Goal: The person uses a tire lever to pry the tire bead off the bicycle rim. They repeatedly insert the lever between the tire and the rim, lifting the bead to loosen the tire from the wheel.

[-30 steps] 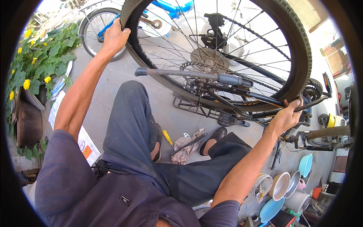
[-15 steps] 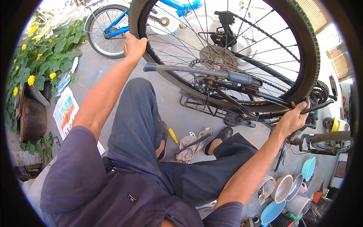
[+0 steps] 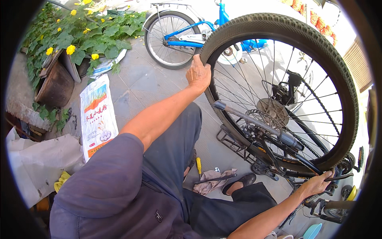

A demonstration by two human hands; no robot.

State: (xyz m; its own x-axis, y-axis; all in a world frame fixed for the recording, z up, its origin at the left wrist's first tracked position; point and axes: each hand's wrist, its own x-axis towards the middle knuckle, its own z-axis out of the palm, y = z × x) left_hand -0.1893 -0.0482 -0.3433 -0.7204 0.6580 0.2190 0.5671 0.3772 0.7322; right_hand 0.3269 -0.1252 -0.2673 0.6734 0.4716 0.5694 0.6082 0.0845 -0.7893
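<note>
A large bicycle wheel (image 3: 274,26) with a knobby black tyre stands tilted in front of me, among the parts of a black bicycle. My left hand (image 3: 198,75) is closed around the tyre at its left side. Low on the right, my right hand (image 3: 317,184) is closed at the tyre's bottom edge, close to the black frame tubes; its fingertips are partly hidden. A grey bar with dark ends (image 3: 256,122) crosses the lower spokes. Behind the spokes show the sprockets (image 3: 272,111) and a slack chain (image 3: 321,97).
By my feet lie a yellow-handled screwdriver (image 3: 199,165) and a rag (image 3: 207,187) with a dark rod (image 3: 221,178) across it. A blue bicycle (image 3: 223,15) stands beyond the wheel. Leafy plants with yellow flowers (image 3: 71,49) and a printed white sack (image 3: 97,115) are at left.
The view has turned left, so the wheel and both hands sit farther right in the picture. The tubs at lower right have mostly left view. Both hands keep their grip.
</note>
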